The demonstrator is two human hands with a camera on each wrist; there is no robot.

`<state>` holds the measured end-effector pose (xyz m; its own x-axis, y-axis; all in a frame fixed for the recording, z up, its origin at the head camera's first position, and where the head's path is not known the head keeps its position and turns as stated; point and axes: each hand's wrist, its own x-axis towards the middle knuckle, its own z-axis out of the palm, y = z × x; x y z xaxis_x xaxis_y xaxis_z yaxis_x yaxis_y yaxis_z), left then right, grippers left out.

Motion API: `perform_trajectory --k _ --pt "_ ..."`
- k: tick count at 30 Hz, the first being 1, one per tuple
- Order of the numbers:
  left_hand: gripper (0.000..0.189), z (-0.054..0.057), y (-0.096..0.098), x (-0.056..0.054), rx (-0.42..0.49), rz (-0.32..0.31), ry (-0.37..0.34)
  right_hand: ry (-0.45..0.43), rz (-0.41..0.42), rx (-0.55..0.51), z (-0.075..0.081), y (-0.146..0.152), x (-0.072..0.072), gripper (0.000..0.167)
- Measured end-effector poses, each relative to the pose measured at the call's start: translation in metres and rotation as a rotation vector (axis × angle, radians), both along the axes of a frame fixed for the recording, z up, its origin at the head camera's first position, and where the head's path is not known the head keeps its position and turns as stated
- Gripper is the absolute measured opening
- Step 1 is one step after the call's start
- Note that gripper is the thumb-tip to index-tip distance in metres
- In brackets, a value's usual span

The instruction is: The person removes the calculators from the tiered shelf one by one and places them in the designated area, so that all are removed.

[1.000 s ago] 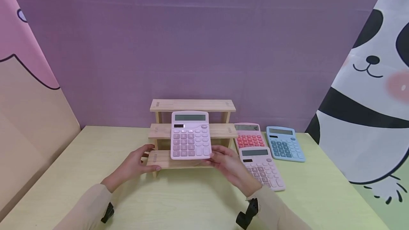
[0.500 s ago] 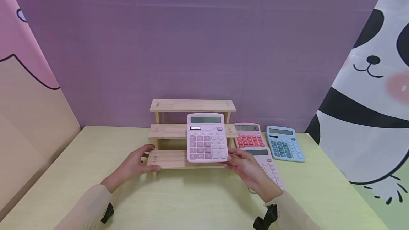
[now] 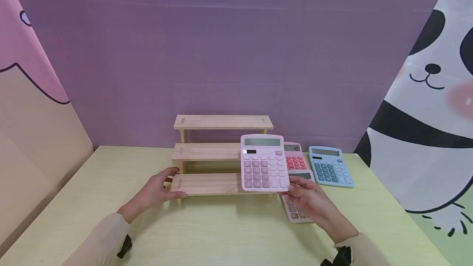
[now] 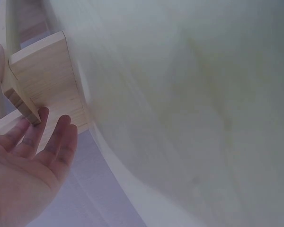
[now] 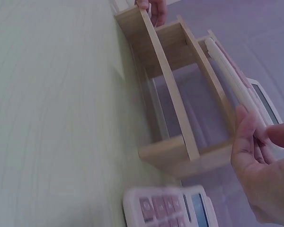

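My right hand [image 3: 314, 204] pinches a pale pink calculator [image 3: 264, 151] by its lower right corner, thumb in front and fingers behind. The calculator is upright with its keys towards me, overlapping the right end of a three-step wooden display stand [image 3: 207, 183] in the head view. From the right wrist its long side edge [image 5: 234, 75] shows off the steps. My left hand [image 3: 153, 192] grips the left end of the lowest step. Seen from the left wrist, fingertips [image 4: 43, 113] touch the edge of that step.
Right of the stand lie a pink calculator with red keys [image 3: 295, 162], a blue calculator [image 3: 330, 167] and another pale pink calculator [image 3: 295, 213], partly hidden by the right hand and the held one. A purple backdrop [image 3: 229, 52] rises behind the table [image 3: 207, 233].
My right hand has carried the pale pink calculator rightwards, from in front of the stand's middle to its right end. My left hand and the stand have stayed where they were.
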<state>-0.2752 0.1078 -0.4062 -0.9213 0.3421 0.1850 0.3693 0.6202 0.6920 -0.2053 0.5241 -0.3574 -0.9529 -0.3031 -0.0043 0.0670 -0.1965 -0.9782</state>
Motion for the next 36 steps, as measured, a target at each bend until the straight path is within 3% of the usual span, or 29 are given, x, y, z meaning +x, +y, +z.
perform_trajectory --k 16,23,36 --pt "0.079 0.0 0.002 0.0 -0.001 -0.005 0.015 -0.1 -0.119 0.043 0.007 0.062 0.014 0.019" --pt "0.082 -0.001 0.001 -0.002 0.003 0.0 -0.005 -0.047 -0.041 -0.001 0.001 0.087 0.019 0.028" --pt "0.08 0.001 -0.002 0.002 0.002 0.008 0.001 -0.048 0.034 -0.077 -0.015 0.126 0.026 0.038"
